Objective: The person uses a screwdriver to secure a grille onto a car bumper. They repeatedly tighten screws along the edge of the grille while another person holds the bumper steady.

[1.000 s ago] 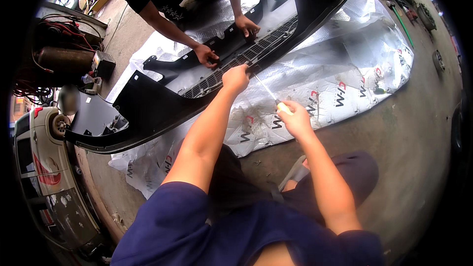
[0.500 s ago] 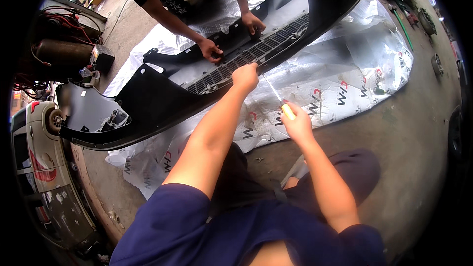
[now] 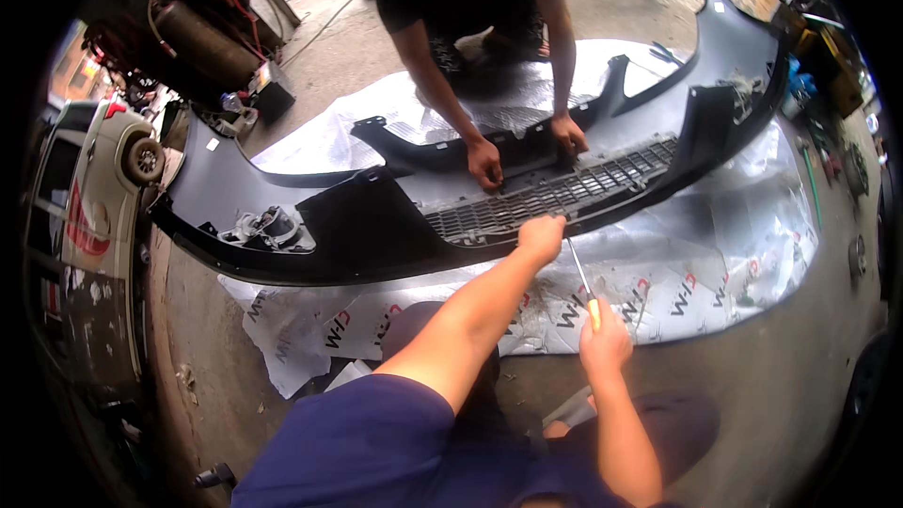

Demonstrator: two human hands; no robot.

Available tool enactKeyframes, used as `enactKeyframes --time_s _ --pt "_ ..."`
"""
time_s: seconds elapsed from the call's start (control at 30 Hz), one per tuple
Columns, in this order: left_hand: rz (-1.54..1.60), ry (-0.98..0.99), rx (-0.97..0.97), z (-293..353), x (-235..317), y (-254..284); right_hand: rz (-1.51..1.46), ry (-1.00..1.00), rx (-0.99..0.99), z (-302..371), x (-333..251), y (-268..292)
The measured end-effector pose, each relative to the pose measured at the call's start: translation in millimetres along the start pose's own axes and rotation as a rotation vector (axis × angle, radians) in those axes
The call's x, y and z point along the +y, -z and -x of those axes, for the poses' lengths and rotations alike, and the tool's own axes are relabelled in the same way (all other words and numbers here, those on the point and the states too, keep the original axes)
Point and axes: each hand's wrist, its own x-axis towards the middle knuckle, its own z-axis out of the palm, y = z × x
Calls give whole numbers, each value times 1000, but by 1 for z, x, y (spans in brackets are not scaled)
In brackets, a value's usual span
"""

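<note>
A large car bumper (image 3: 367,226), black and grey with its inner side up, lies across the middle. A black mesh grille (image 3: 550,196) runs along its centre. My left hand (image 3: 543,239) is closed on the bumper's near edge beside the grille, its fingertips partly hidden. Below and to the right, my right hand (image 3: 607,346) is wrapped around the yellow handle of a screwdriver (image 3: 594,312). The metal shaft points up and away, its tip near the bumper edge just right of my left hand. Whether the tip touches is hard to make out.
Opposite me a co-worker crouches, with one hand (image 3: 485,166) and another hand (image 3: 570,137) at the grille's far side. Silver foil sheeting (image 3: 724,216) lies under the bumper. A parked car (image 3: 89,254) stands left, a gas cylinder (image 3: 202,42) at far left.
My view has shifted, so more of the bumper and the co-worker shows. The screwdriver stands steeper, its tip still near my left hand. Both my hands keep their holds.
</note>
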Motion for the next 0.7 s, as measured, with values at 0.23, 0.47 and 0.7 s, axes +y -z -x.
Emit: enactKeyframes --time_s 0.23,0.47,0.7 --pt "27 3 -51 -1 27 -2 -1797 -1094 -794 -26 46 -2" --pt "54 -2 -20 -14 19 13 -57 27 20 -15 18 -5" --pt "65 18 34 -10 23 14 -1911 -1009 -865 -40 46 0"
